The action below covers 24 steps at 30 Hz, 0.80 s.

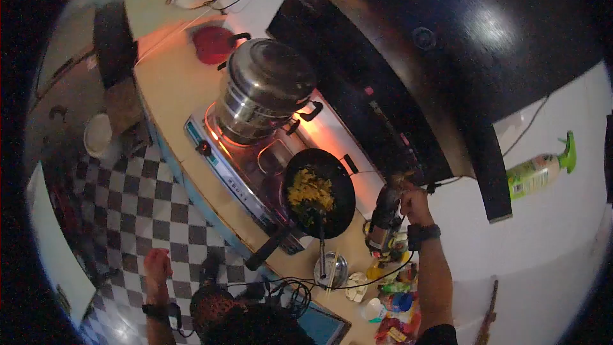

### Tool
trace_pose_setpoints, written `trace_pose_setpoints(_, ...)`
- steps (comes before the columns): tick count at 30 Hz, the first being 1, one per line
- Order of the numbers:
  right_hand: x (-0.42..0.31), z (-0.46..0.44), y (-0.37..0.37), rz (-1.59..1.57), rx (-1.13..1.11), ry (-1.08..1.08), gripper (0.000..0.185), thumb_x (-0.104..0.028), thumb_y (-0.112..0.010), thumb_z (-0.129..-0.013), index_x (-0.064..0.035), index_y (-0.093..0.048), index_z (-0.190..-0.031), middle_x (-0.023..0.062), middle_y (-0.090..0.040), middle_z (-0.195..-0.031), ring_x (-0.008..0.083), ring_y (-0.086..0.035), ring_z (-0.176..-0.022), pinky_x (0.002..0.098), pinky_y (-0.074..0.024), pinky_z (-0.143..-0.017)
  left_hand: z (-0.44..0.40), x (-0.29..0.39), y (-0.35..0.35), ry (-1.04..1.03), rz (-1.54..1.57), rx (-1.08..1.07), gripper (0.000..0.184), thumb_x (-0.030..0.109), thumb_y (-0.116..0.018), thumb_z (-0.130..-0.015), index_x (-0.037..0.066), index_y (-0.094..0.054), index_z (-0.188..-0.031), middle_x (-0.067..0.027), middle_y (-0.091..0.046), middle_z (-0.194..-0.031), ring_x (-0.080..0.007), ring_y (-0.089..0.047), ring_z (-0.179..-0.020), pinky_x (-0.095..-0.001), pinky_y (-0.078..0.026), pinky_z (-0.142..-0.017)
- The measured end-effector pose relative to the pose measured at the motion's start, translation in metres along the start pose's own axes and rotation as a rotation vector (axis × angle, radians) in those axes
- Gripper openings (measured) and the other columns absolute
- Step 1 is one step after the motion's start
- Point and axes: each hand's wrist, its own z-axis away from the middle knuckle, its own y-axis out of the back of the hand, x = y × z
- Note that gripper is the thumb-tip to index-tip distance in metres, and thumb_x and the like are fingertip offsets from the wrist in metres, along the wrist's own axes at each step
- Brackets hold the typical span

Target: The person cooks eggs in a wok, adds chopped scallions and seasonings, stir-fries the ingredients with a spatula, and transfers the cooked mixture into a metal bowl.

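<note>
On the right, my right hand (415, 206) is closed around the upper part of a dark bottle (385, 217) with a label low on its side. The bottle is beside the cluttered counter edge near the wall. My left hand (158, 264) hangs over the checkered floor, its fingers curled in and nothing visible in them. Nearest the bottle is a black wok (343, 199) on the stove, with yellow and green food (310, 190) in it. A spatula (322, 243) leans out over the wok's rim, its handle toward me.
A large lidded steel pot (265, 92) stands on the other burner of the gas stove (233, 182). Behind it sits a red pan (214, 45). A metal bowl (332, 269) and several packets (399, 326) crowd the near counter. A dark range hood (447, 57) overhangs the stove. A spray bottle (541, 172) is at right.
</note>
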Motion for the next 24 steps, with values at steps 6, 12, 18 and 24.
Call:
trace_pose_setpoints(6,0.04,0.063,0.035,-0.423,-0.034,0.169,0.076,0.004,-0.052,-0.067,0.003,-0.043,-0.143,0.0059,-0.056,-0.062,0.0127,-0.048,-0.046,0.0281,-0.0385,-0.044,0.052,0.074,-0.082,-0.325,-0.237,-0.31,0.015,0.017,-0.056,-0.099,0.007,-0.064,-0.107,0.001,-0.058,-0.091,-0.0075,-0.053,-0.081,-0.026,-0.044,-0.069)
trace_pose_setpoints(12,0.104,0.15,0.057,-0.476,0.163,0.36,0.068,0.011,-0.056,-0.064,-0.0034,-0.056,-0.13,0.0068,-0.062,-0.087,0.0119,-0.058,-0.066,0.0274,-0.0451,-0.058,0.134,0.114,-0.208,-1.121,-0.982,-1.159,0.055,0.018,-0.057,-0.101,0.01,-0.039,-0.151,-0.0152,-0.047,-0.145,-0.0354,-0.064,-0.104,-0.0485,-0.053,-0.087)
trace_pose_setpoints(18,0.157,0.257,0.11,-0.632,0.184,0.366,0.075,0.009,-0.059,-0.064,-0.0062,-0.052,-0.137,0.003,-0.06,-0.082,0.0094,-0.055,-0.067,0.0241,-0.0423,-0.059,0.326,0.096,-0.387,-1.539,-1.093,-1.53,0.053,0.013,-0.06,-0.099,0.01,-0.042,-0.149,-0.011,-0.044,-0.15,-0.0287,-0.049,-0.131,-0.0488,-0.045,-0.105)
trace_pose_setpoints(24,0.26,0.325,0.224,-0.568,0.085,0.211,0.077,0.008,-0.062,-0.062,-0.0092,-0.049,-0.136,-0.0021,-0.055,-0.07,0.006,-0.053,-0.065,0.022,-0.0397,-0.057,0.431,0.002,-0.511,-1.912,-1.388,-1.511,0.061,0.029,-0.063,-0.099,0.012,-0.039,-0.152,-0.006,-0.032,-0.16,-0.0269,-0.031,-0.147,-0.05,-0.03,-0.12)
